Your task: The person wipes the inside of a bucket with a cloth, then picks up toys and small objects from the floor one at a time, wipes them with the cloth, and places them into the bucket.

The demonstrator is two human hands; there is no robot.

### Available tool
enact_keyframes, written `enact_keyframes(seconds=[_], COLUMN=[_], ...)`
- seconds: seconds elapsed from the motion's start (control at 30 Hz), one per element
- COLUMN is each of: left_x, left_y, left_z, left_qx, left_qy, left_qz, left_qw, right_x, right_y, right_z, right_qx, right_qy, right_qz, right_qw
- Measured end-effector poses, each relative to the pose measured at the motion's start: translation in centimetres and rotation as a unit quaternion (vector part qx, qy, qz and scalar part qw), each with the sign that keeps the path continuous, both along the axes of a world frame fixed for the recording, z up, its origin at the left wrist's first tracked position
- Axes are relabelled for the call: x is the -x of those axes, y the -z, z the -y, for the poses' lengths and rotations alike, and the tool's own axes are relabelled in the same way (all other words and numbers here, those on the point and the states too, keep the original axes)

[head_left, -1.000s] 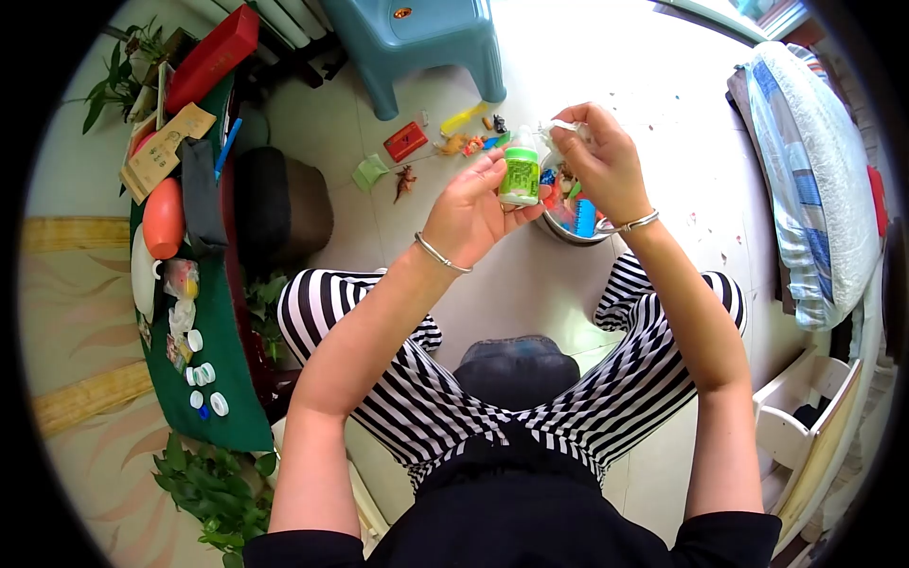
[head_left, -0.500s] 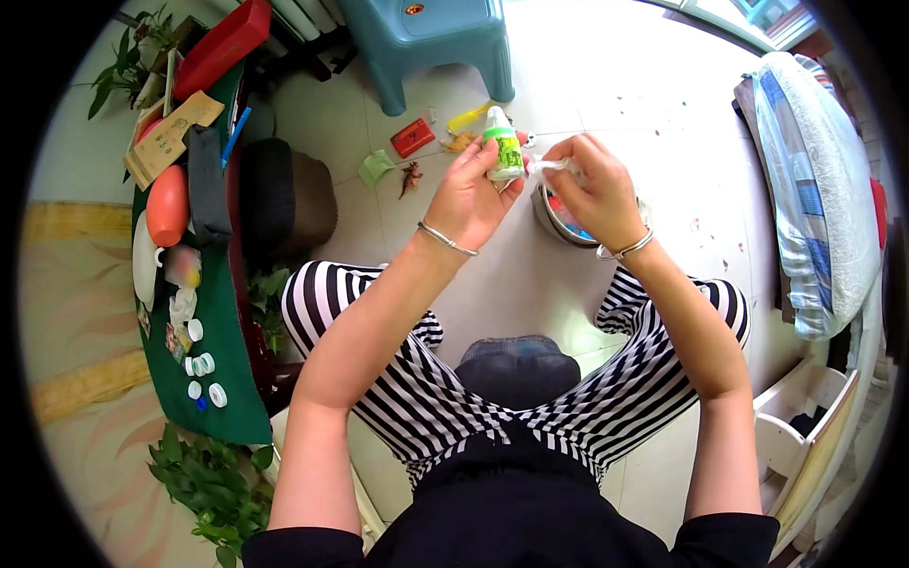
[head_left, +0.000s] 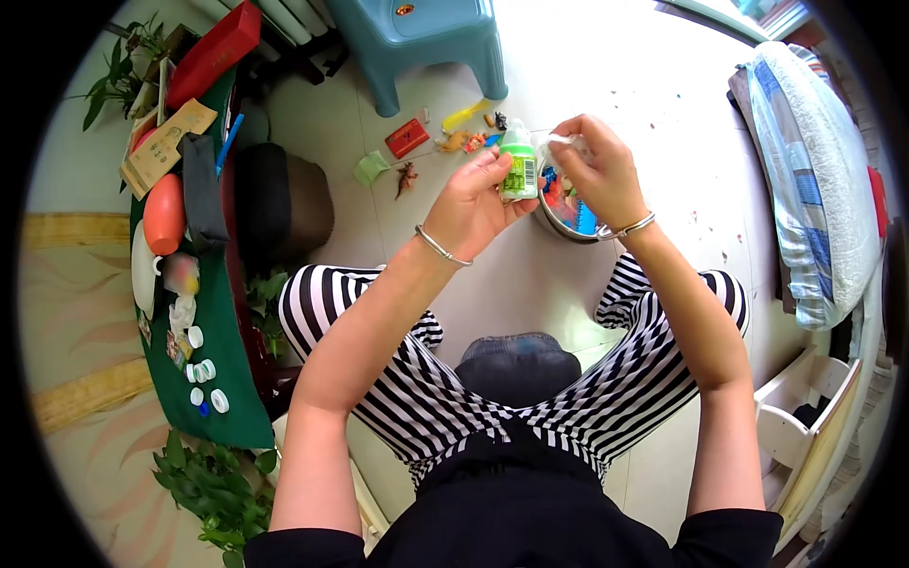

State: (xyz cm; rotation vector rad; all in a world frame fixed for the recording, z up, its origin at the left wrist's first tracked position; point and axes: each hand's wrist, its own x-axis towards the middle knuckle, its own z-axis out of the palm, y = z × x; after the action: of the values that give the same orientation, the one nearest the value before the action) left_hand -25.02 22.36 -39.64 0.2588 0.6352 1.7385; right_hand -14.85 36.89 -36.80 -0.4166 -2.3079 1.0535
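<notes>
My left hand (head_left: 478, 206) is closed around a small white bottle (head_left: 519, 172) with a green label and a pale nozzle top, held upright. Beside it, my right hand (head_left: 603, 180) pinches a crumpled white tissue (head_left: 559, 142) near the bottle's top. Whether the tissue touches the bottle I cannot tell. Beneath my right hand stands a round metal-rimmed container (head_left: 568, 227) holding red and blue items, partly hidden by the hand. On the floor past my left hand lie a red box (head_left: 407, 138), a brown toy dinosaur (head_left: 406, 178) and a yellow item (head_left: 465, 115).
A blue plastic stool (head_left: 417, 38) stands ahead. To the left, a green-topped table (head_left: 227, 379) bears white caps (head_left: 201, 371), a dark case (head_left: 202, 189) and an orange-red bottle (head_left: 164, 215). A plastic-wrapped cushion (head_left: 814, 189) is at the right. Between my feet sits a dark stool (head_left: 519, 369).
Both hands have shifted slightly; the bottle is now lower and a little to the right. The tissue has moved up from the bottle's base toward its top, showing more of the container.
</notes>
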Motion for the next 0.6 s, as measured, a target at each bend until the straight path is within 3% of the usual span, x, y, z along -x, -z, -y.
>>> enact_keyframes(seconds=[0.03, 0.07, 0.17, 0.33, 0.4, 0.6], left_x=[0.0, -0.2, -0.6, 0.1, 0.1, 0.3], left_y=[-0.3, -0.5, -0.7, 0.8, 0.4, 0.2], left_z=[0.1, 0.1, -0.1, -0.2, -0.2, -0.2], left_qx=[0.017, 0.035, 0.027, 0.005, -0.014, 0.026], left_qy=[0.002, 0.006, 0.023, -0.010, -0.018, -0.072], left_qz=[-0.009, -0.016, -0.033, -0.005, 0.017, 0.008], left_qw=[1.000, 0.999, 0.999, 1.000, 1.000, 0.997], right_x=[-0.3, -0.1, 0.2, -0.7, -0.9, -1.3], right_y=[-0.1, -0.2, 0.3, -0.5, 0.1, 0.3], right_z=[0.0, 0.0, -0.6, 0.4, 0.8, 1.3], right_qx=[0.089, 0.090, -0.007, 0.074, 0.002, -0.009], right_qy=[-0.003, -0.002, -0.020, -0.013, -0.057, -0.065], right_qz=[-0.012, -0.008, -0.022, -0.023, -0.024, -0.034], right_qw=[0.996, 0.996, 1.000, 0.997, 0.998, 0.997])
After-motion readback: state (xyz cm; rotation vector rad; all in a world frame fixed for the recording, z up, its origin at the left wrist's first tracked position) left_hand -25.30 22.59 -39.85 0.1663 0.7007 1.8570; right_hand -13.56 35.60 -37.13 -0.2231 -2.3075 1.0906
